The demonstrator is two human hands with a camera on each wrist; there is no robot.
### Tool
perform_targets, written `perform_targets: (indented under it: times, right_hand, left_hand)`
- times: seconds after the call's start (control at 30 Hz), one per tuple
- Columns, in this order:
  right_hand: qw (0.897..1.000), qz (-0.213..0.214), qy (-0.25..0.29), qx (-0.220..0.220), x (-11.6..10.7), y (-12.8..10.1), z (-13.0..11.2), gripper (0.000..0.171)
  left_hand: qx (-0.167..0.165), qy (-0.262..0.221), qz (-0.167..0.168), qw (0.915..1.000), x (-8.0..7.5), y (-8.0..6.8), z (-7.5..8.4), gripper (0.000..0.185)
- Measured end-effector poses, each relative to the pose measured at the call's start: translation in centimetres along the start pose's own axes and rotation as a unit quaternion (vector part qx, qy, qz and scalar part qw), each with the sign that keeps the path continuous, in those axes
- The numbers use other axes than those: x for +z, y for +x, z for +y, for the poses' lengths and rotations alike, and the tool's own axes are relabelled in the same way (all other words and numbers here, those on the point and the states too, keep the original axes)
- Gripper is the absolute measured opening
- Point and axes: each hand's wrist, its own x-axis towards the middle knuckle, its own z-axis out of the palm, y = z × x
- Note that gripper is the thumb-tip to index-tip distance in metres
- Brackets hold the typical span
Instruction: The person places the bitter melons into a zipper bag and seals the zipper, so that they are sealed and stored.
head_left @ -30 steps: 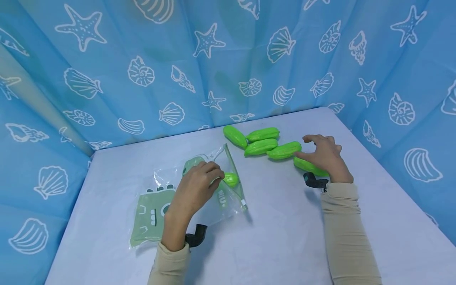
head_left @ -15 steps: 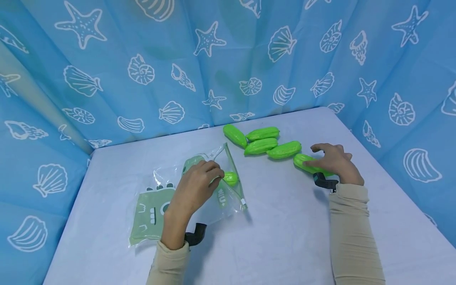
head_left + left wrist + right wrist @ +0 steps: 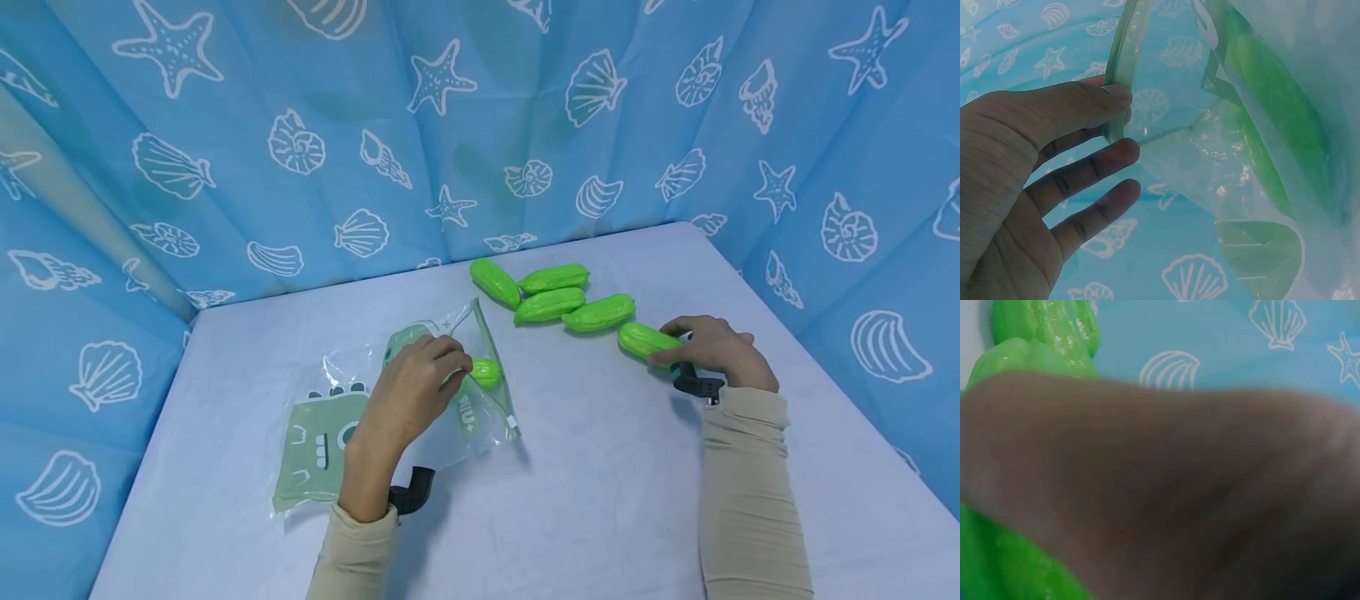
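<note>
Surface: white table [image 3: 570, 500], blue seashell curtain [image 3: 300, 125] behind.
Left hand [image 3: 408, 396]: pinching clear bag [image 3: 330, 425] rim.
Right hand [image 3: 716, 348]: grasping green gourd [image 3: 643, 340].
Nearby: four gourds [image 3: 551, 293].

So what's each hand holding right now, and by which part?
The left hand pinches the clear plastic bag by the rim of its open mouth. The right hand grips the nearest green toy vegetable round its right end.

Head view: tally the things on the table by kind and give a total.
Green toy vegetables: 6, five loose, one of them in the right hand, and one in the bag
Clear plastic bag, held by the left hand: 1
Total: 7
</note>
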Motion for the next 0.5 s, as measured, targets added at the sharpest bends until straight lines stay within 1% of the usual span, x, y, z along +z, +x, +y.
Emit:
perform_targets:
  times: [0.1,0.27,0.4,0.5]
  right_hand:
    - [1.000,-0.005,-0.006,-0.001,0.0,0.0,-0.1,0.082]
    - [1.000,0.012,-0.003,-0.014,-0.4,-0.4,-0.6,0.078]
    - [0.998,0.038,0.007,-0.046,-0.6,-0.6,-1.3,0.073]
    - [0.996,0.059,0.005,-0.069,-0.4,-0.5,-2.1,0.070]
  left_hand:
    - [-0.003,0.000,-0.003,1.0000,0.1,0.0,0.0,0.017]
    - [-0.007,0.001,-0.006,1.0000,0.1,0.0,0.0,0.018]
    - [-0.007,0.002,-0.007,0.9999,0.1,0.0,0.0,0.017]
    - [-0.006,0.002,-0.007,1.0000,0.1,0.0,-0.1,0.017]
